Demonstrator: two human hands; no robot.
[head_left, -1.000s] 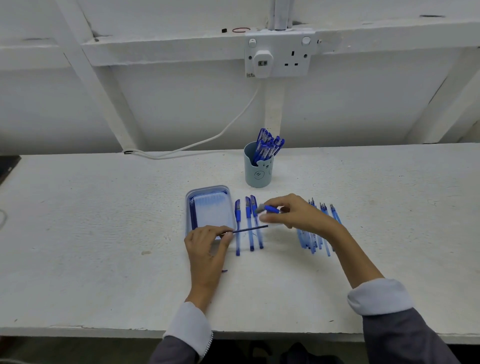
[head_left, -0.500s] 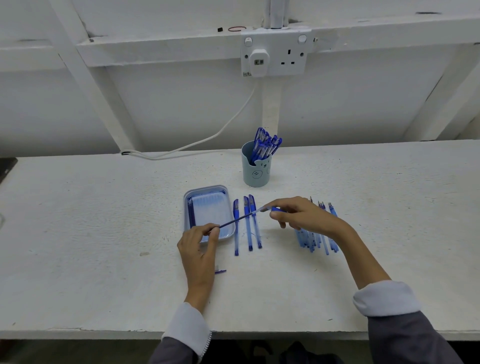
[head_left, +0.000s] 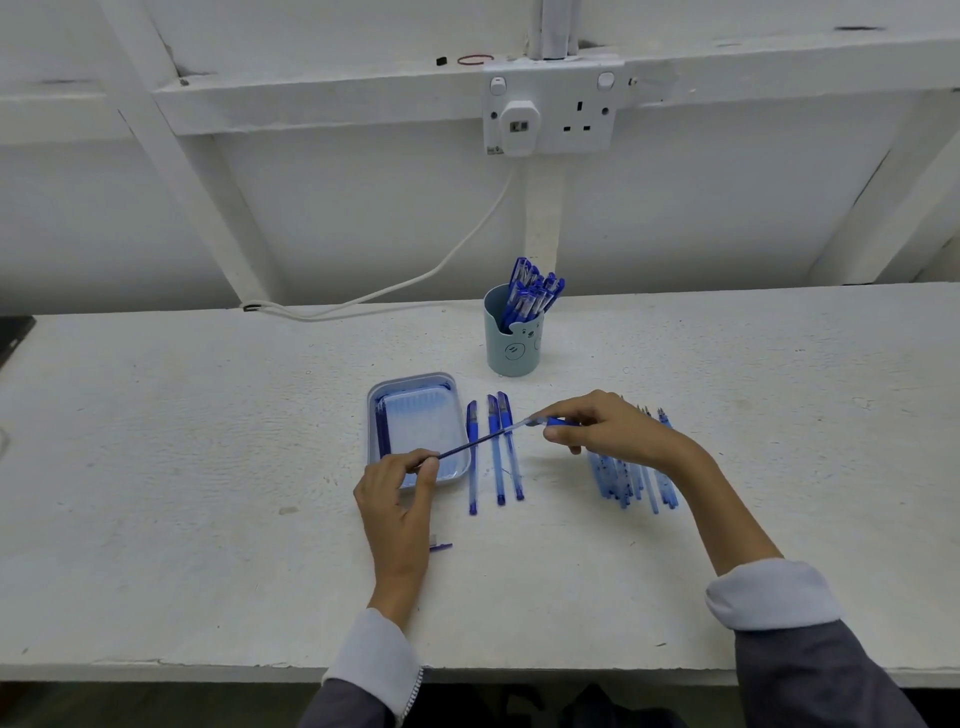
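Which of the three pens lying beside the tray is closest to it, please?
The leftmost pen, alone next to the tray; the other two lie paired farther right.

The centre of the frame shows one thin refill (head_left: 467, 445), one pen barrel (head_left: 550, 421), three capped pens (head_left: 496, 457) in a row and one tray (head_left: 413, 377). Right of centre lie several open barrels (head_left: 628, 483), too overlapped and hidden to count. There is one cup (head_left: 511, 348) above centre, its pens (head_left: 530, 291) too crowded to count, and one small blue piece (head_left: 440, 546) below centre.
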